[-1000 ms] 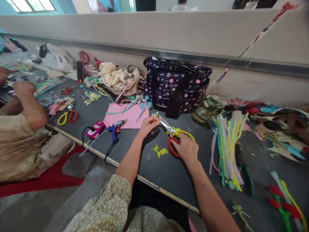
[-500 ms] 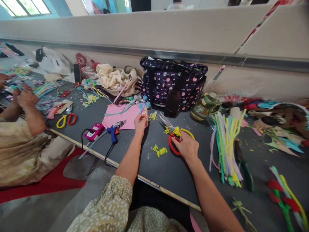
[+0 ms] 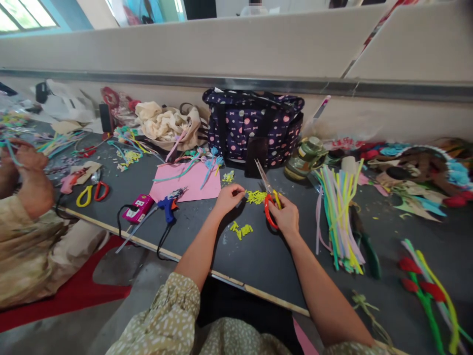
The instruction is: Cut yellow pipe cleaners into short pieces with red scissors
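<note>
Dark surface (image 3: 258, 264), yellow snippets (image 3: 244, 230)

Nearest: probably light, soft, best pinched singly. Beyond, clamped by the handles (image 3: 267, 211) in the right hand (image 3: 288, 217): likely rigid scissors (image 3: 267, 184). Beside the farther pile (image 3: 255, 197): left hand (image 3: 229, 198), curled, contents impossible to tell.

Red-and-yellow scissors (image 3: 268, 188) near yellow pieces (image 3: 255, 197)

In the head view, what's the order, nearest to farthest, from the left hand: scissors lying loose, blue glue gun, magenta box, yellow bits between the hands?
1. Yellow bits: just right of the left hand.
2. Blue glue gun: to its left.
3. Magenta box: farther left.
4. Loose scissors: farthest left.
</note>
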`<state>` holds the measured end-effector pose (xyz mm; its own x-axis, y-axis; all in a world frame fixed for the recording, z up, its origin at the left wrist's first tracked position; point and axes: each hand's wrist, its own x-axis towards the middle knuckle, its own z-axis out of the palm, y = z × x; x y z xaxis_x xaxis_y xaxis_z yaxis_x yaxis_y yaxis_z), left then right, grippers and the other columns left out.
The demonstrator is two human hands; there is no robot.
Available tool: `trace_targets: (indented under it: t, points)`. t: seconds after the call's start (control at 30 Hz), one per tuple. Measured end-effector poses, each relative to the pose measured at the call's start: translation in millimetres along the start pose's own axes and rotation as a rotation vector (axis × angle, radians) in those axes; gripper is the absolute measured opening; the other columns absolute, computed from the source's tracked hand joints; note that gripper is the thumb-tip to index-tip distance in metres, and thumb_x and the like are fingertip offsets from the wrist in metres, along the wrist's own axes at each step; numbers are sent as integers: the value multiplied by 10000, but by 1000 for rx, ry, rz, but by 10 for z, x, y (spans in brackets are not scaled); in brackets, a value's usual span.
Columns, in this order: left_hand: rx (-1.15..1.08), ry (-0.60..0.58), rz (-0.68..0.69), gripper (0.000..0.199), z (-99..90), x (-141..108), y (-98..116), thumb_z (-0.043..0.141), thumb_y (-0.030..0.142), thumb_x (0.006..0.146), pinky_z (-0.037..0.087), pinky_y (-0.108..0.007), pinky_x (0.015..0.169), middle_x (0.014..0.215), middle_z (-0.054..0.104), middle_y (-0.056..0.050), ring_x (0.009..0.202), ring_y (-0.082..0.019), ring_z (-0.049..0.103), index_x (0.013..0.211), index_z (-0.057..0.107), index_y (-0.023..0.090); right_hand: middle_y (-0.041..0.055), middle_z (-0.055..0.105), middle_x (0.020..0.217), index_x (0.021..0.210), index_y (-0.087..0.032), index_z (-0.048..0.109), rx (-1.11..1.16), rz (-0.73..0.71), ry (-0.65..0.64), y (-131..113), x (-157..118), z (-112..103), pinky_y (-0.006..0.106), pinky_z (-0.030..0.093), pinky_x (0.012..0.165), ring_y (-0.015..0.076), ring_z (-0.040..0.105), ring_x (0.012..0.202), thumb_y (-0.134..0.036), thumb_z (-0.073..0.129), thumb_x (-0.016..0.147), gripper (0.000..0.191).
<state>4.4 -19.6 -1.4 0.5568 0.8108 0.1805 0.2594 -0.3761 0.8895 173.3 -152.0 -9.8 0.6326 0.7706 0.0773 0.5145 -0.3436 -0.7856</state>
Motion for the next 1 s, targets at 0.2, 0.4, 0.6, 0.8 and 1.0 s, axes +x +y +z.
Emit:
trace_targets:
  t: [0.2,0.4,0.6,0.8,1.0]
  points:
    - [52,-98,45,151,96,-14,14,586,211,752,443,-273,738,851,683,-33,772,-143,600,864,683,182,7,625,642,913,-204,673,11,-11,0,-9,2,-2,232,348,531,143,538,576,-653,531,694,519]
    - [-28,-150,-1,143,-117,-3,14,601,250,752,447,-269,716,805,670,-44,744,-141,598,826,668,148,-4,597,614,894,-196,674,15,-8,11,-37,-11,-19,226,339,523,126,503,549,-628,545,701,490]
    - [-172,-690,-52,215,-348,-54,110,650,302,722,444,-246,692,808,682,-61,718,-132,597,838,688,125,-5,577,620,911,-186,672,24,-12,3,-18,-11,-18,222,338,524,119,490,559,-630,550,695,508]
    - [-28,-841,-22,200,-279,-61,152,669,296,699,406,-223,635,750,675,-44,668,-121,580,809,709,134,-26,546,597,891,-196,672,14,-9,3,-19,-12,-11,224,331,522,102,447,532,-607,563,696,468]
    - [109,-949,146,200,-165,-49,223,687,304,697,361,-216,616,728,623,-18,649,-104,531,830,715,156,-32,533,602,886,-204,667,17,-27,3,-4,-20,-2,220,327,521,101,444,540,-595,566,703,444]
